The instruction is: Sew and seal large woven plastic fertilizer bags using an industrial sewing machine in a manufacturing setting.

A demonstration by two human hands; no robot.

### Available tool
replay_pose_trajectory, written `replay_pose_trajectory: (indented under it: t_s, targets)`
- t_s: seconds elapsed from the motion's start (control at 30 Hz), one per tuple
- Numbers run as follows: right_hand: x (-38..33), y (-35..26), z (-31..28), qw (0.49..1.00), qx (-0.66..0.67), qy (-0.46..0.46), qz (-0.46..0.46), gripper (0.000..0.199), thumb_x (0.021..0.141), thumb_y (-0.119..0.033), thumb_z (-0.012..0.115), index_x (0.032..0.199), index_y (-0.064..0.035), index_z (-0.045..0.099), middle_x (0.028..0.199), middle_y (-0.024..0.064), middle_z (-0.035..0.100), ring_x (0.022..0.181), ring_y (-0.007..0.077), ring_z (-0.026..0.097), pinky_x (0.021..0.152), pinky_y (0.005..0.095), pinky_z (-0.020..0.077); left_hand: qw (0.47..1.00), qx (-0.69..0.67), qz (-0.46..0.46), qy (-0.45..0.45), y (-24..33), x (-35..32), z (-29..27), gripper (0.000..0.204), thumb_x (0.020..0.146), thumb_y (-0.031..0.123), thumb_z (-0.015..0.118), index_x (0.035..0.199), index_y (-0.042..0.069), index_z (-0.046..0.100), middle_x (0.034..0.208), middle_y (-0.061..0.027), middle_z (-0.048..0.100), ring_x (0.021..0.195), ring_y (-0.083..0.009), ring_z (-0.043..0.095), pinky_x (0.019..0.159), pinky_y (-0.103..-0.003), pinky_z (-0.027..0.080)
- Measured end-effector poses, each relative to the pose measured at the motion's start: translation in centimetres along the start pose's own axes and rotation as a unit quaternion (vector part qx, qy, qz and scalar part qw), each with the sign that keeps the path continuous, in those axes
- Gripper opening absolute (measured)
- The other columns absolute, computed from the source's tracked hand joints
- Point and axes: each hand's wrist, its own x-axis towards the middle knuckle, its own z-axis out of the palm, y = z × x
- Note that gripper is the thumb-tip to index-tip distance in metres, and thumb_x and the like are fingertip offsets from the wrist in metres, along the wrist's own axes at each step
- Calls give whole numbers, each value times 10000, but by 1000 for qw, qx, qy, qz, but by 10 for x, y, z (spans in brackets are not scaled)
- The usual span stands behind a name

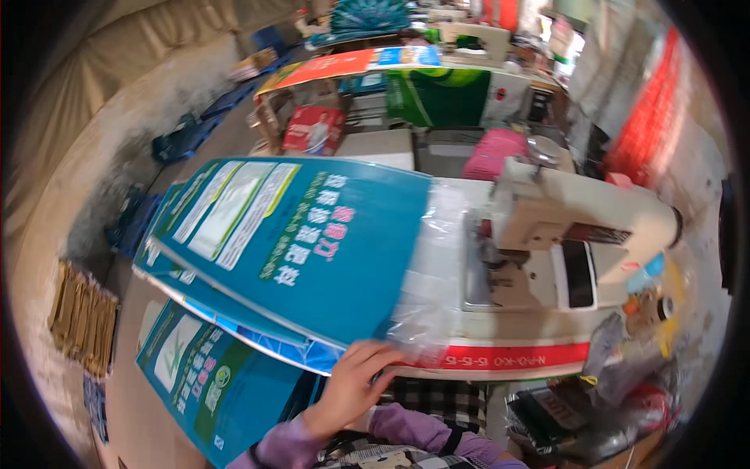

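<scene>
A stack of flat teal printed bags lies on the sewing table, a clear plastic liner sticking out of the top bag's right end. My left hand is at the near right corner of that bag, its fingers bent and closed over the edge where the liner comes out. My right arm in a purple sleeve reaches leftward across my lap. Its hand is mostly hidden behind my left wrist, so its fingers do not show. To the right of the bags stands a cream sewing machine.
A phone lies by the machine. More teal bags hang below the table's left side. A pink bundle sits behind the machine, red twine hangs at right, and plastic-wrapped items lie at lower right.
</scene>
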Motion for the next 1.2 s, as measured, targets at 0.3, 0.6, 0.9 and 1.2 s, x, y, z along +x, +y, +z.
replay_pose_trajectory:
  t_s: [0.3, 0.6, 0.9, 1.2]
  targets:
    - [-47, -71, -179, 966, -11, 160, 201, 286, 908, -217, 622, 1150, -69, 663, 991, 160, 696, 895, 343, 670, 815, 375, 537, 943, -245, -222, 37, -107, 106, 65, 182, 776, -24, 774, 933, 1, 685, 728, 0, 646, 644, -64, 558, 565, -221, 428]
    - [45, -30, -252, 886, 149, 316, 306, 630, 966, -567, 510, 1146, 18, 664, 1015, 169, 718, 1004, 257, 672, 948, 358, 480, 988, -36, 128, 83, -58, 97, 12, 154, 794, -21, 695, 900, 83, 738, 791, -105, 674, 662, -212, 638, 617, -315, 499]
    - [1, 5, -182, 849, 280, 352, 278, 285, 955, -214, 622, 1092, 23, 700, 993, 70, 712, 840, 127, 632, 751, 281, 508, 957, 71, 258, -112, -53, 44, 13, 169, 660, 62, 767, 762, 106, 641, 766, -28, 616, 715, -275, 610, 801, -399, 525]
    - [62, -25, -157, 751, 397, 464, 250, 273, 921, -274, 718, 1004, -15, 734, 754, -56, 614, 644, 32, 519, 544, 222, 393, 896, -412, -138, -94, -69, 82, 9, 498, 783, -78, 763, 1246, 18, 606, 985, -71, 706, 947, -125, 650, 881, -270, 534]
